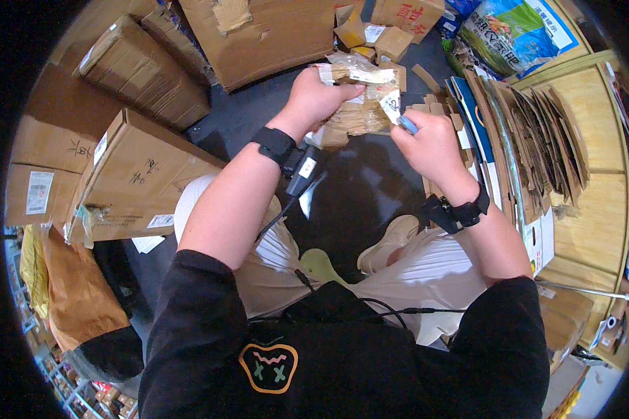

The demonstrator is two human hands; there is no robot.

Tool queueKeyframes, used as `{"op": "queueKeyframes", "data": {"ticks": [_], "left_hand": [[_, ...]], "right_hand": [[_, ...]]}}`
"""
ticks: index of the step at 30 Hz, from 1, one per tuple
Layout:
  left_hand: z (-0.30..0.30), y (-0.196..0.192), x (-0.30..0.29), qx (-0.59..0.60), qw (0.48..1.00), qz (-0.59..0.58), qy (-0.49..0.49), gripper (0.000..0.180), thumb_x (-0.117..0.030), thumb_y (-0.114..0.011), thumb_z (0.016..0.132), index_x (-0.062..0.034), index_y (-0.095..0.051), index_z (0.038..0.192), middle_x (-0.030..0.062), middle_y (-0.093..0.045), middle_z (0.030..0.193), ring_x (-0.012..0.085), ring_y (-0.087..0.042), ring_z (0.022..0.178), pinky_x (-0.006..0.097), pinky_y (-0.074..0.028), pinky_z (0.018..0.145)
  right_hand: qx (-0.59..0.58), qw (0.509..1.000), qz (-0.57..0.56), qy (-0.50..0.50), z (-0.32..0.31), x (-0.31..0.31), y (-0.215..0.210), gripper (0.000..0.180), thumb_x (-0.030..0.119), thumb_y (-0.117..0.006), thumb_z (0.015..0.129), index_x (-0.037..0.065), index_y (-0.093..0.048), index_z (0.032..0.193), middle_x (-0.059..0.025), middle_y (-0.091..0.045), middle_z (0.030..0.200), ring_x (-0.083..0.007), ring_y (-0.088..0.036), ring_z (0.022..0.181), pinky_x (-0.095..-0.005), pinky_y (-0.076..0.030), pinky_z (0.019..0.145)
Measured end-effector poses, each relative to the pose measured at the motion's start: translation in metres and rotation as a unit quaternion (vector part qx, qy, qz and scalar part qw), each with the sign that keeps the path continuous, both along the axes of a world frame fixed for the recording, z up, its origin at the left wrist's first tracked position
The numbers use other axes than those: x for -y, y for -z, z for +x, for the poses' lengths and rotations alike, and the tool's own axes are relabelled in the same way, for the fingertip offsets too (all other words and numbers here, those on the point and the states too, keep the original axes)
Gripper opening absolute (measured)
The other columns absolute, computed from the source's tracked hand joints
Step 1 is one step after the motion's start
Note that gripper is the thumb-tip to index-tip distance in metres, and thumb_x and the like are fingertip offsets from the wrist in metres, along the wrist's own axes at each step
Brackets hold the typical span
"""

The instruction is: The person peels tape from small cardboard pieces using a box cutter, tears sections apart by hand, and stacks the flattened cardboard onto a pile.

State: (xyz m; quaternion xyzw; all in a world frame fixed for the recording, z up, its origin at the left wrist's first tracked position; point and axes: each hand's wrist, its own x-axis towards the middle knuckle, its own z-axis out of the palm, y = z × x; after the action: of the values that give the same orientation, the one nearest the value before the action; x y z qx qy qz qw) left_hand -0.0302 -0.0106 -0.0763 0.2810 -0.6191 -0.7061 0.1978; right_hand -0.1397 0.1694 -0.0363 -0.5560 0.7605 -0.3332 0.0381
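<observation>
The left hand is closing over a crumpled brown parcel at twelve o'clock, fingers curled over its top. The right hand is gripping a small blue tool in a fist, its tip touching the parcel's white label. Stacked boxes are lying at nine o'clock, and flattened cardboard is leaning at three o'clock against a wooden shelf.

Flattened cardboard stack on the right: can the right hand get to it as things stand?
Probably yes, but not freely. The flattened cardboard stack stands close beside the right hand with nothing between, yet that hand grips a small blue tool against the crumpled cardboard piece.
</observation>
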Motion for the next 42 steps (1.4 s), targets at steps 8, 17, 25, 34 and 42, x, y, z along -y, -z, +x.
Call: {"op": "queueKeyframes", "data": {"ticks": [8,17,25,34,42], "left_hand": [[-0.004,-0.005,-0.011,-0.095,0.992,0.062,-0.050,0.033,-0.011,-0.074,0.082,0.0046,-0.065,0.110,0.0108,-0.069,0.105,0.0158,-0.066,0.092,0.030,-0.052,0.081],[0.013,-0.017,0.038,-0.164,0.967,0.138,-0.140,0.029,-0.006,-0.062,0.090,0.0062,-0.057,0.116,0.0145,-0.067,0.106,0.0234,-0.068,0.089,0.038,-0.059,0.078],[0.000,-0.024,-0.016,-0.162,0.982,-0.045,-0.082,0.032,-0.009,-0.065,0.089,0.0053,-0.060,0.117,0.0103,-0.067,0.109,0.0162,-0.064,0.094,0.030,-0.052,0.080],[0.009,-0.035,-0.020,-0.202,0.941,0.256,0.092,0.062,-0.021,-0.070,0.087,0.0054,-0.039,0.134,0.0136,-0.058,0.123,0.0185,-0.059,0.109,0.033,-0.050,0.091],[0.006,-0.034,-0.038,-0.029,0.976,-0.213,0.030,0.068,-0.013,-0.083,0.073,0.0008,-0.045,0.128,0.0105,-0.062,0.119,0.0143,-0.060,0.104,0.031,-0.048,0.092]], "right_hand": [[0.498,0.866,0.033,-0.023,-0.020,0.004,0.007,0.031,0.033,-0.058,0.097,0.004,-0.056,0.108,-0.0024,-0.059,0.084,-0.0028,-0.042,0.050,-0.0235,-0.047,0.049],[0.574,0.803,0.050,-0.148,-0.024,-0.007,-0.014,0.040,0.038,-0.067,0.089,0.004,-0.059,0.108,-0.0032,-0.064,0.088,-0.0053,-0.050,0.060,-0.0232,-0.048,0.055],[0.169,0.983,-0.016,0.063,0.011,0.026,0.006,0.038,0.035,-0.077,0.081,0.000,-0.060,0.076,-0.0038,-0.056,0.063,-0.0100,-0.047,0.058,-0.0286,-0.043,0.056],[0.161,0.977,-0.087,0.113,0.007,0.022,0.014,0.036,0.024,-0.063,0.091,-0.001,-0.056,0.067,-0.0078,-0.055,0.056,-0.0125,-0.046,0.051,-0.0311,-0.041,0.051],[0.314,0.935,-0.116,0.119,0.009,0.016,0.007,0.031,0.020,-0.060,0.092,0.003,-0.060,0.067,-0.0001,-0.055,0.054,-0.0073,-0.052,0.050,-0.0255,-0.040,0.047]]}}
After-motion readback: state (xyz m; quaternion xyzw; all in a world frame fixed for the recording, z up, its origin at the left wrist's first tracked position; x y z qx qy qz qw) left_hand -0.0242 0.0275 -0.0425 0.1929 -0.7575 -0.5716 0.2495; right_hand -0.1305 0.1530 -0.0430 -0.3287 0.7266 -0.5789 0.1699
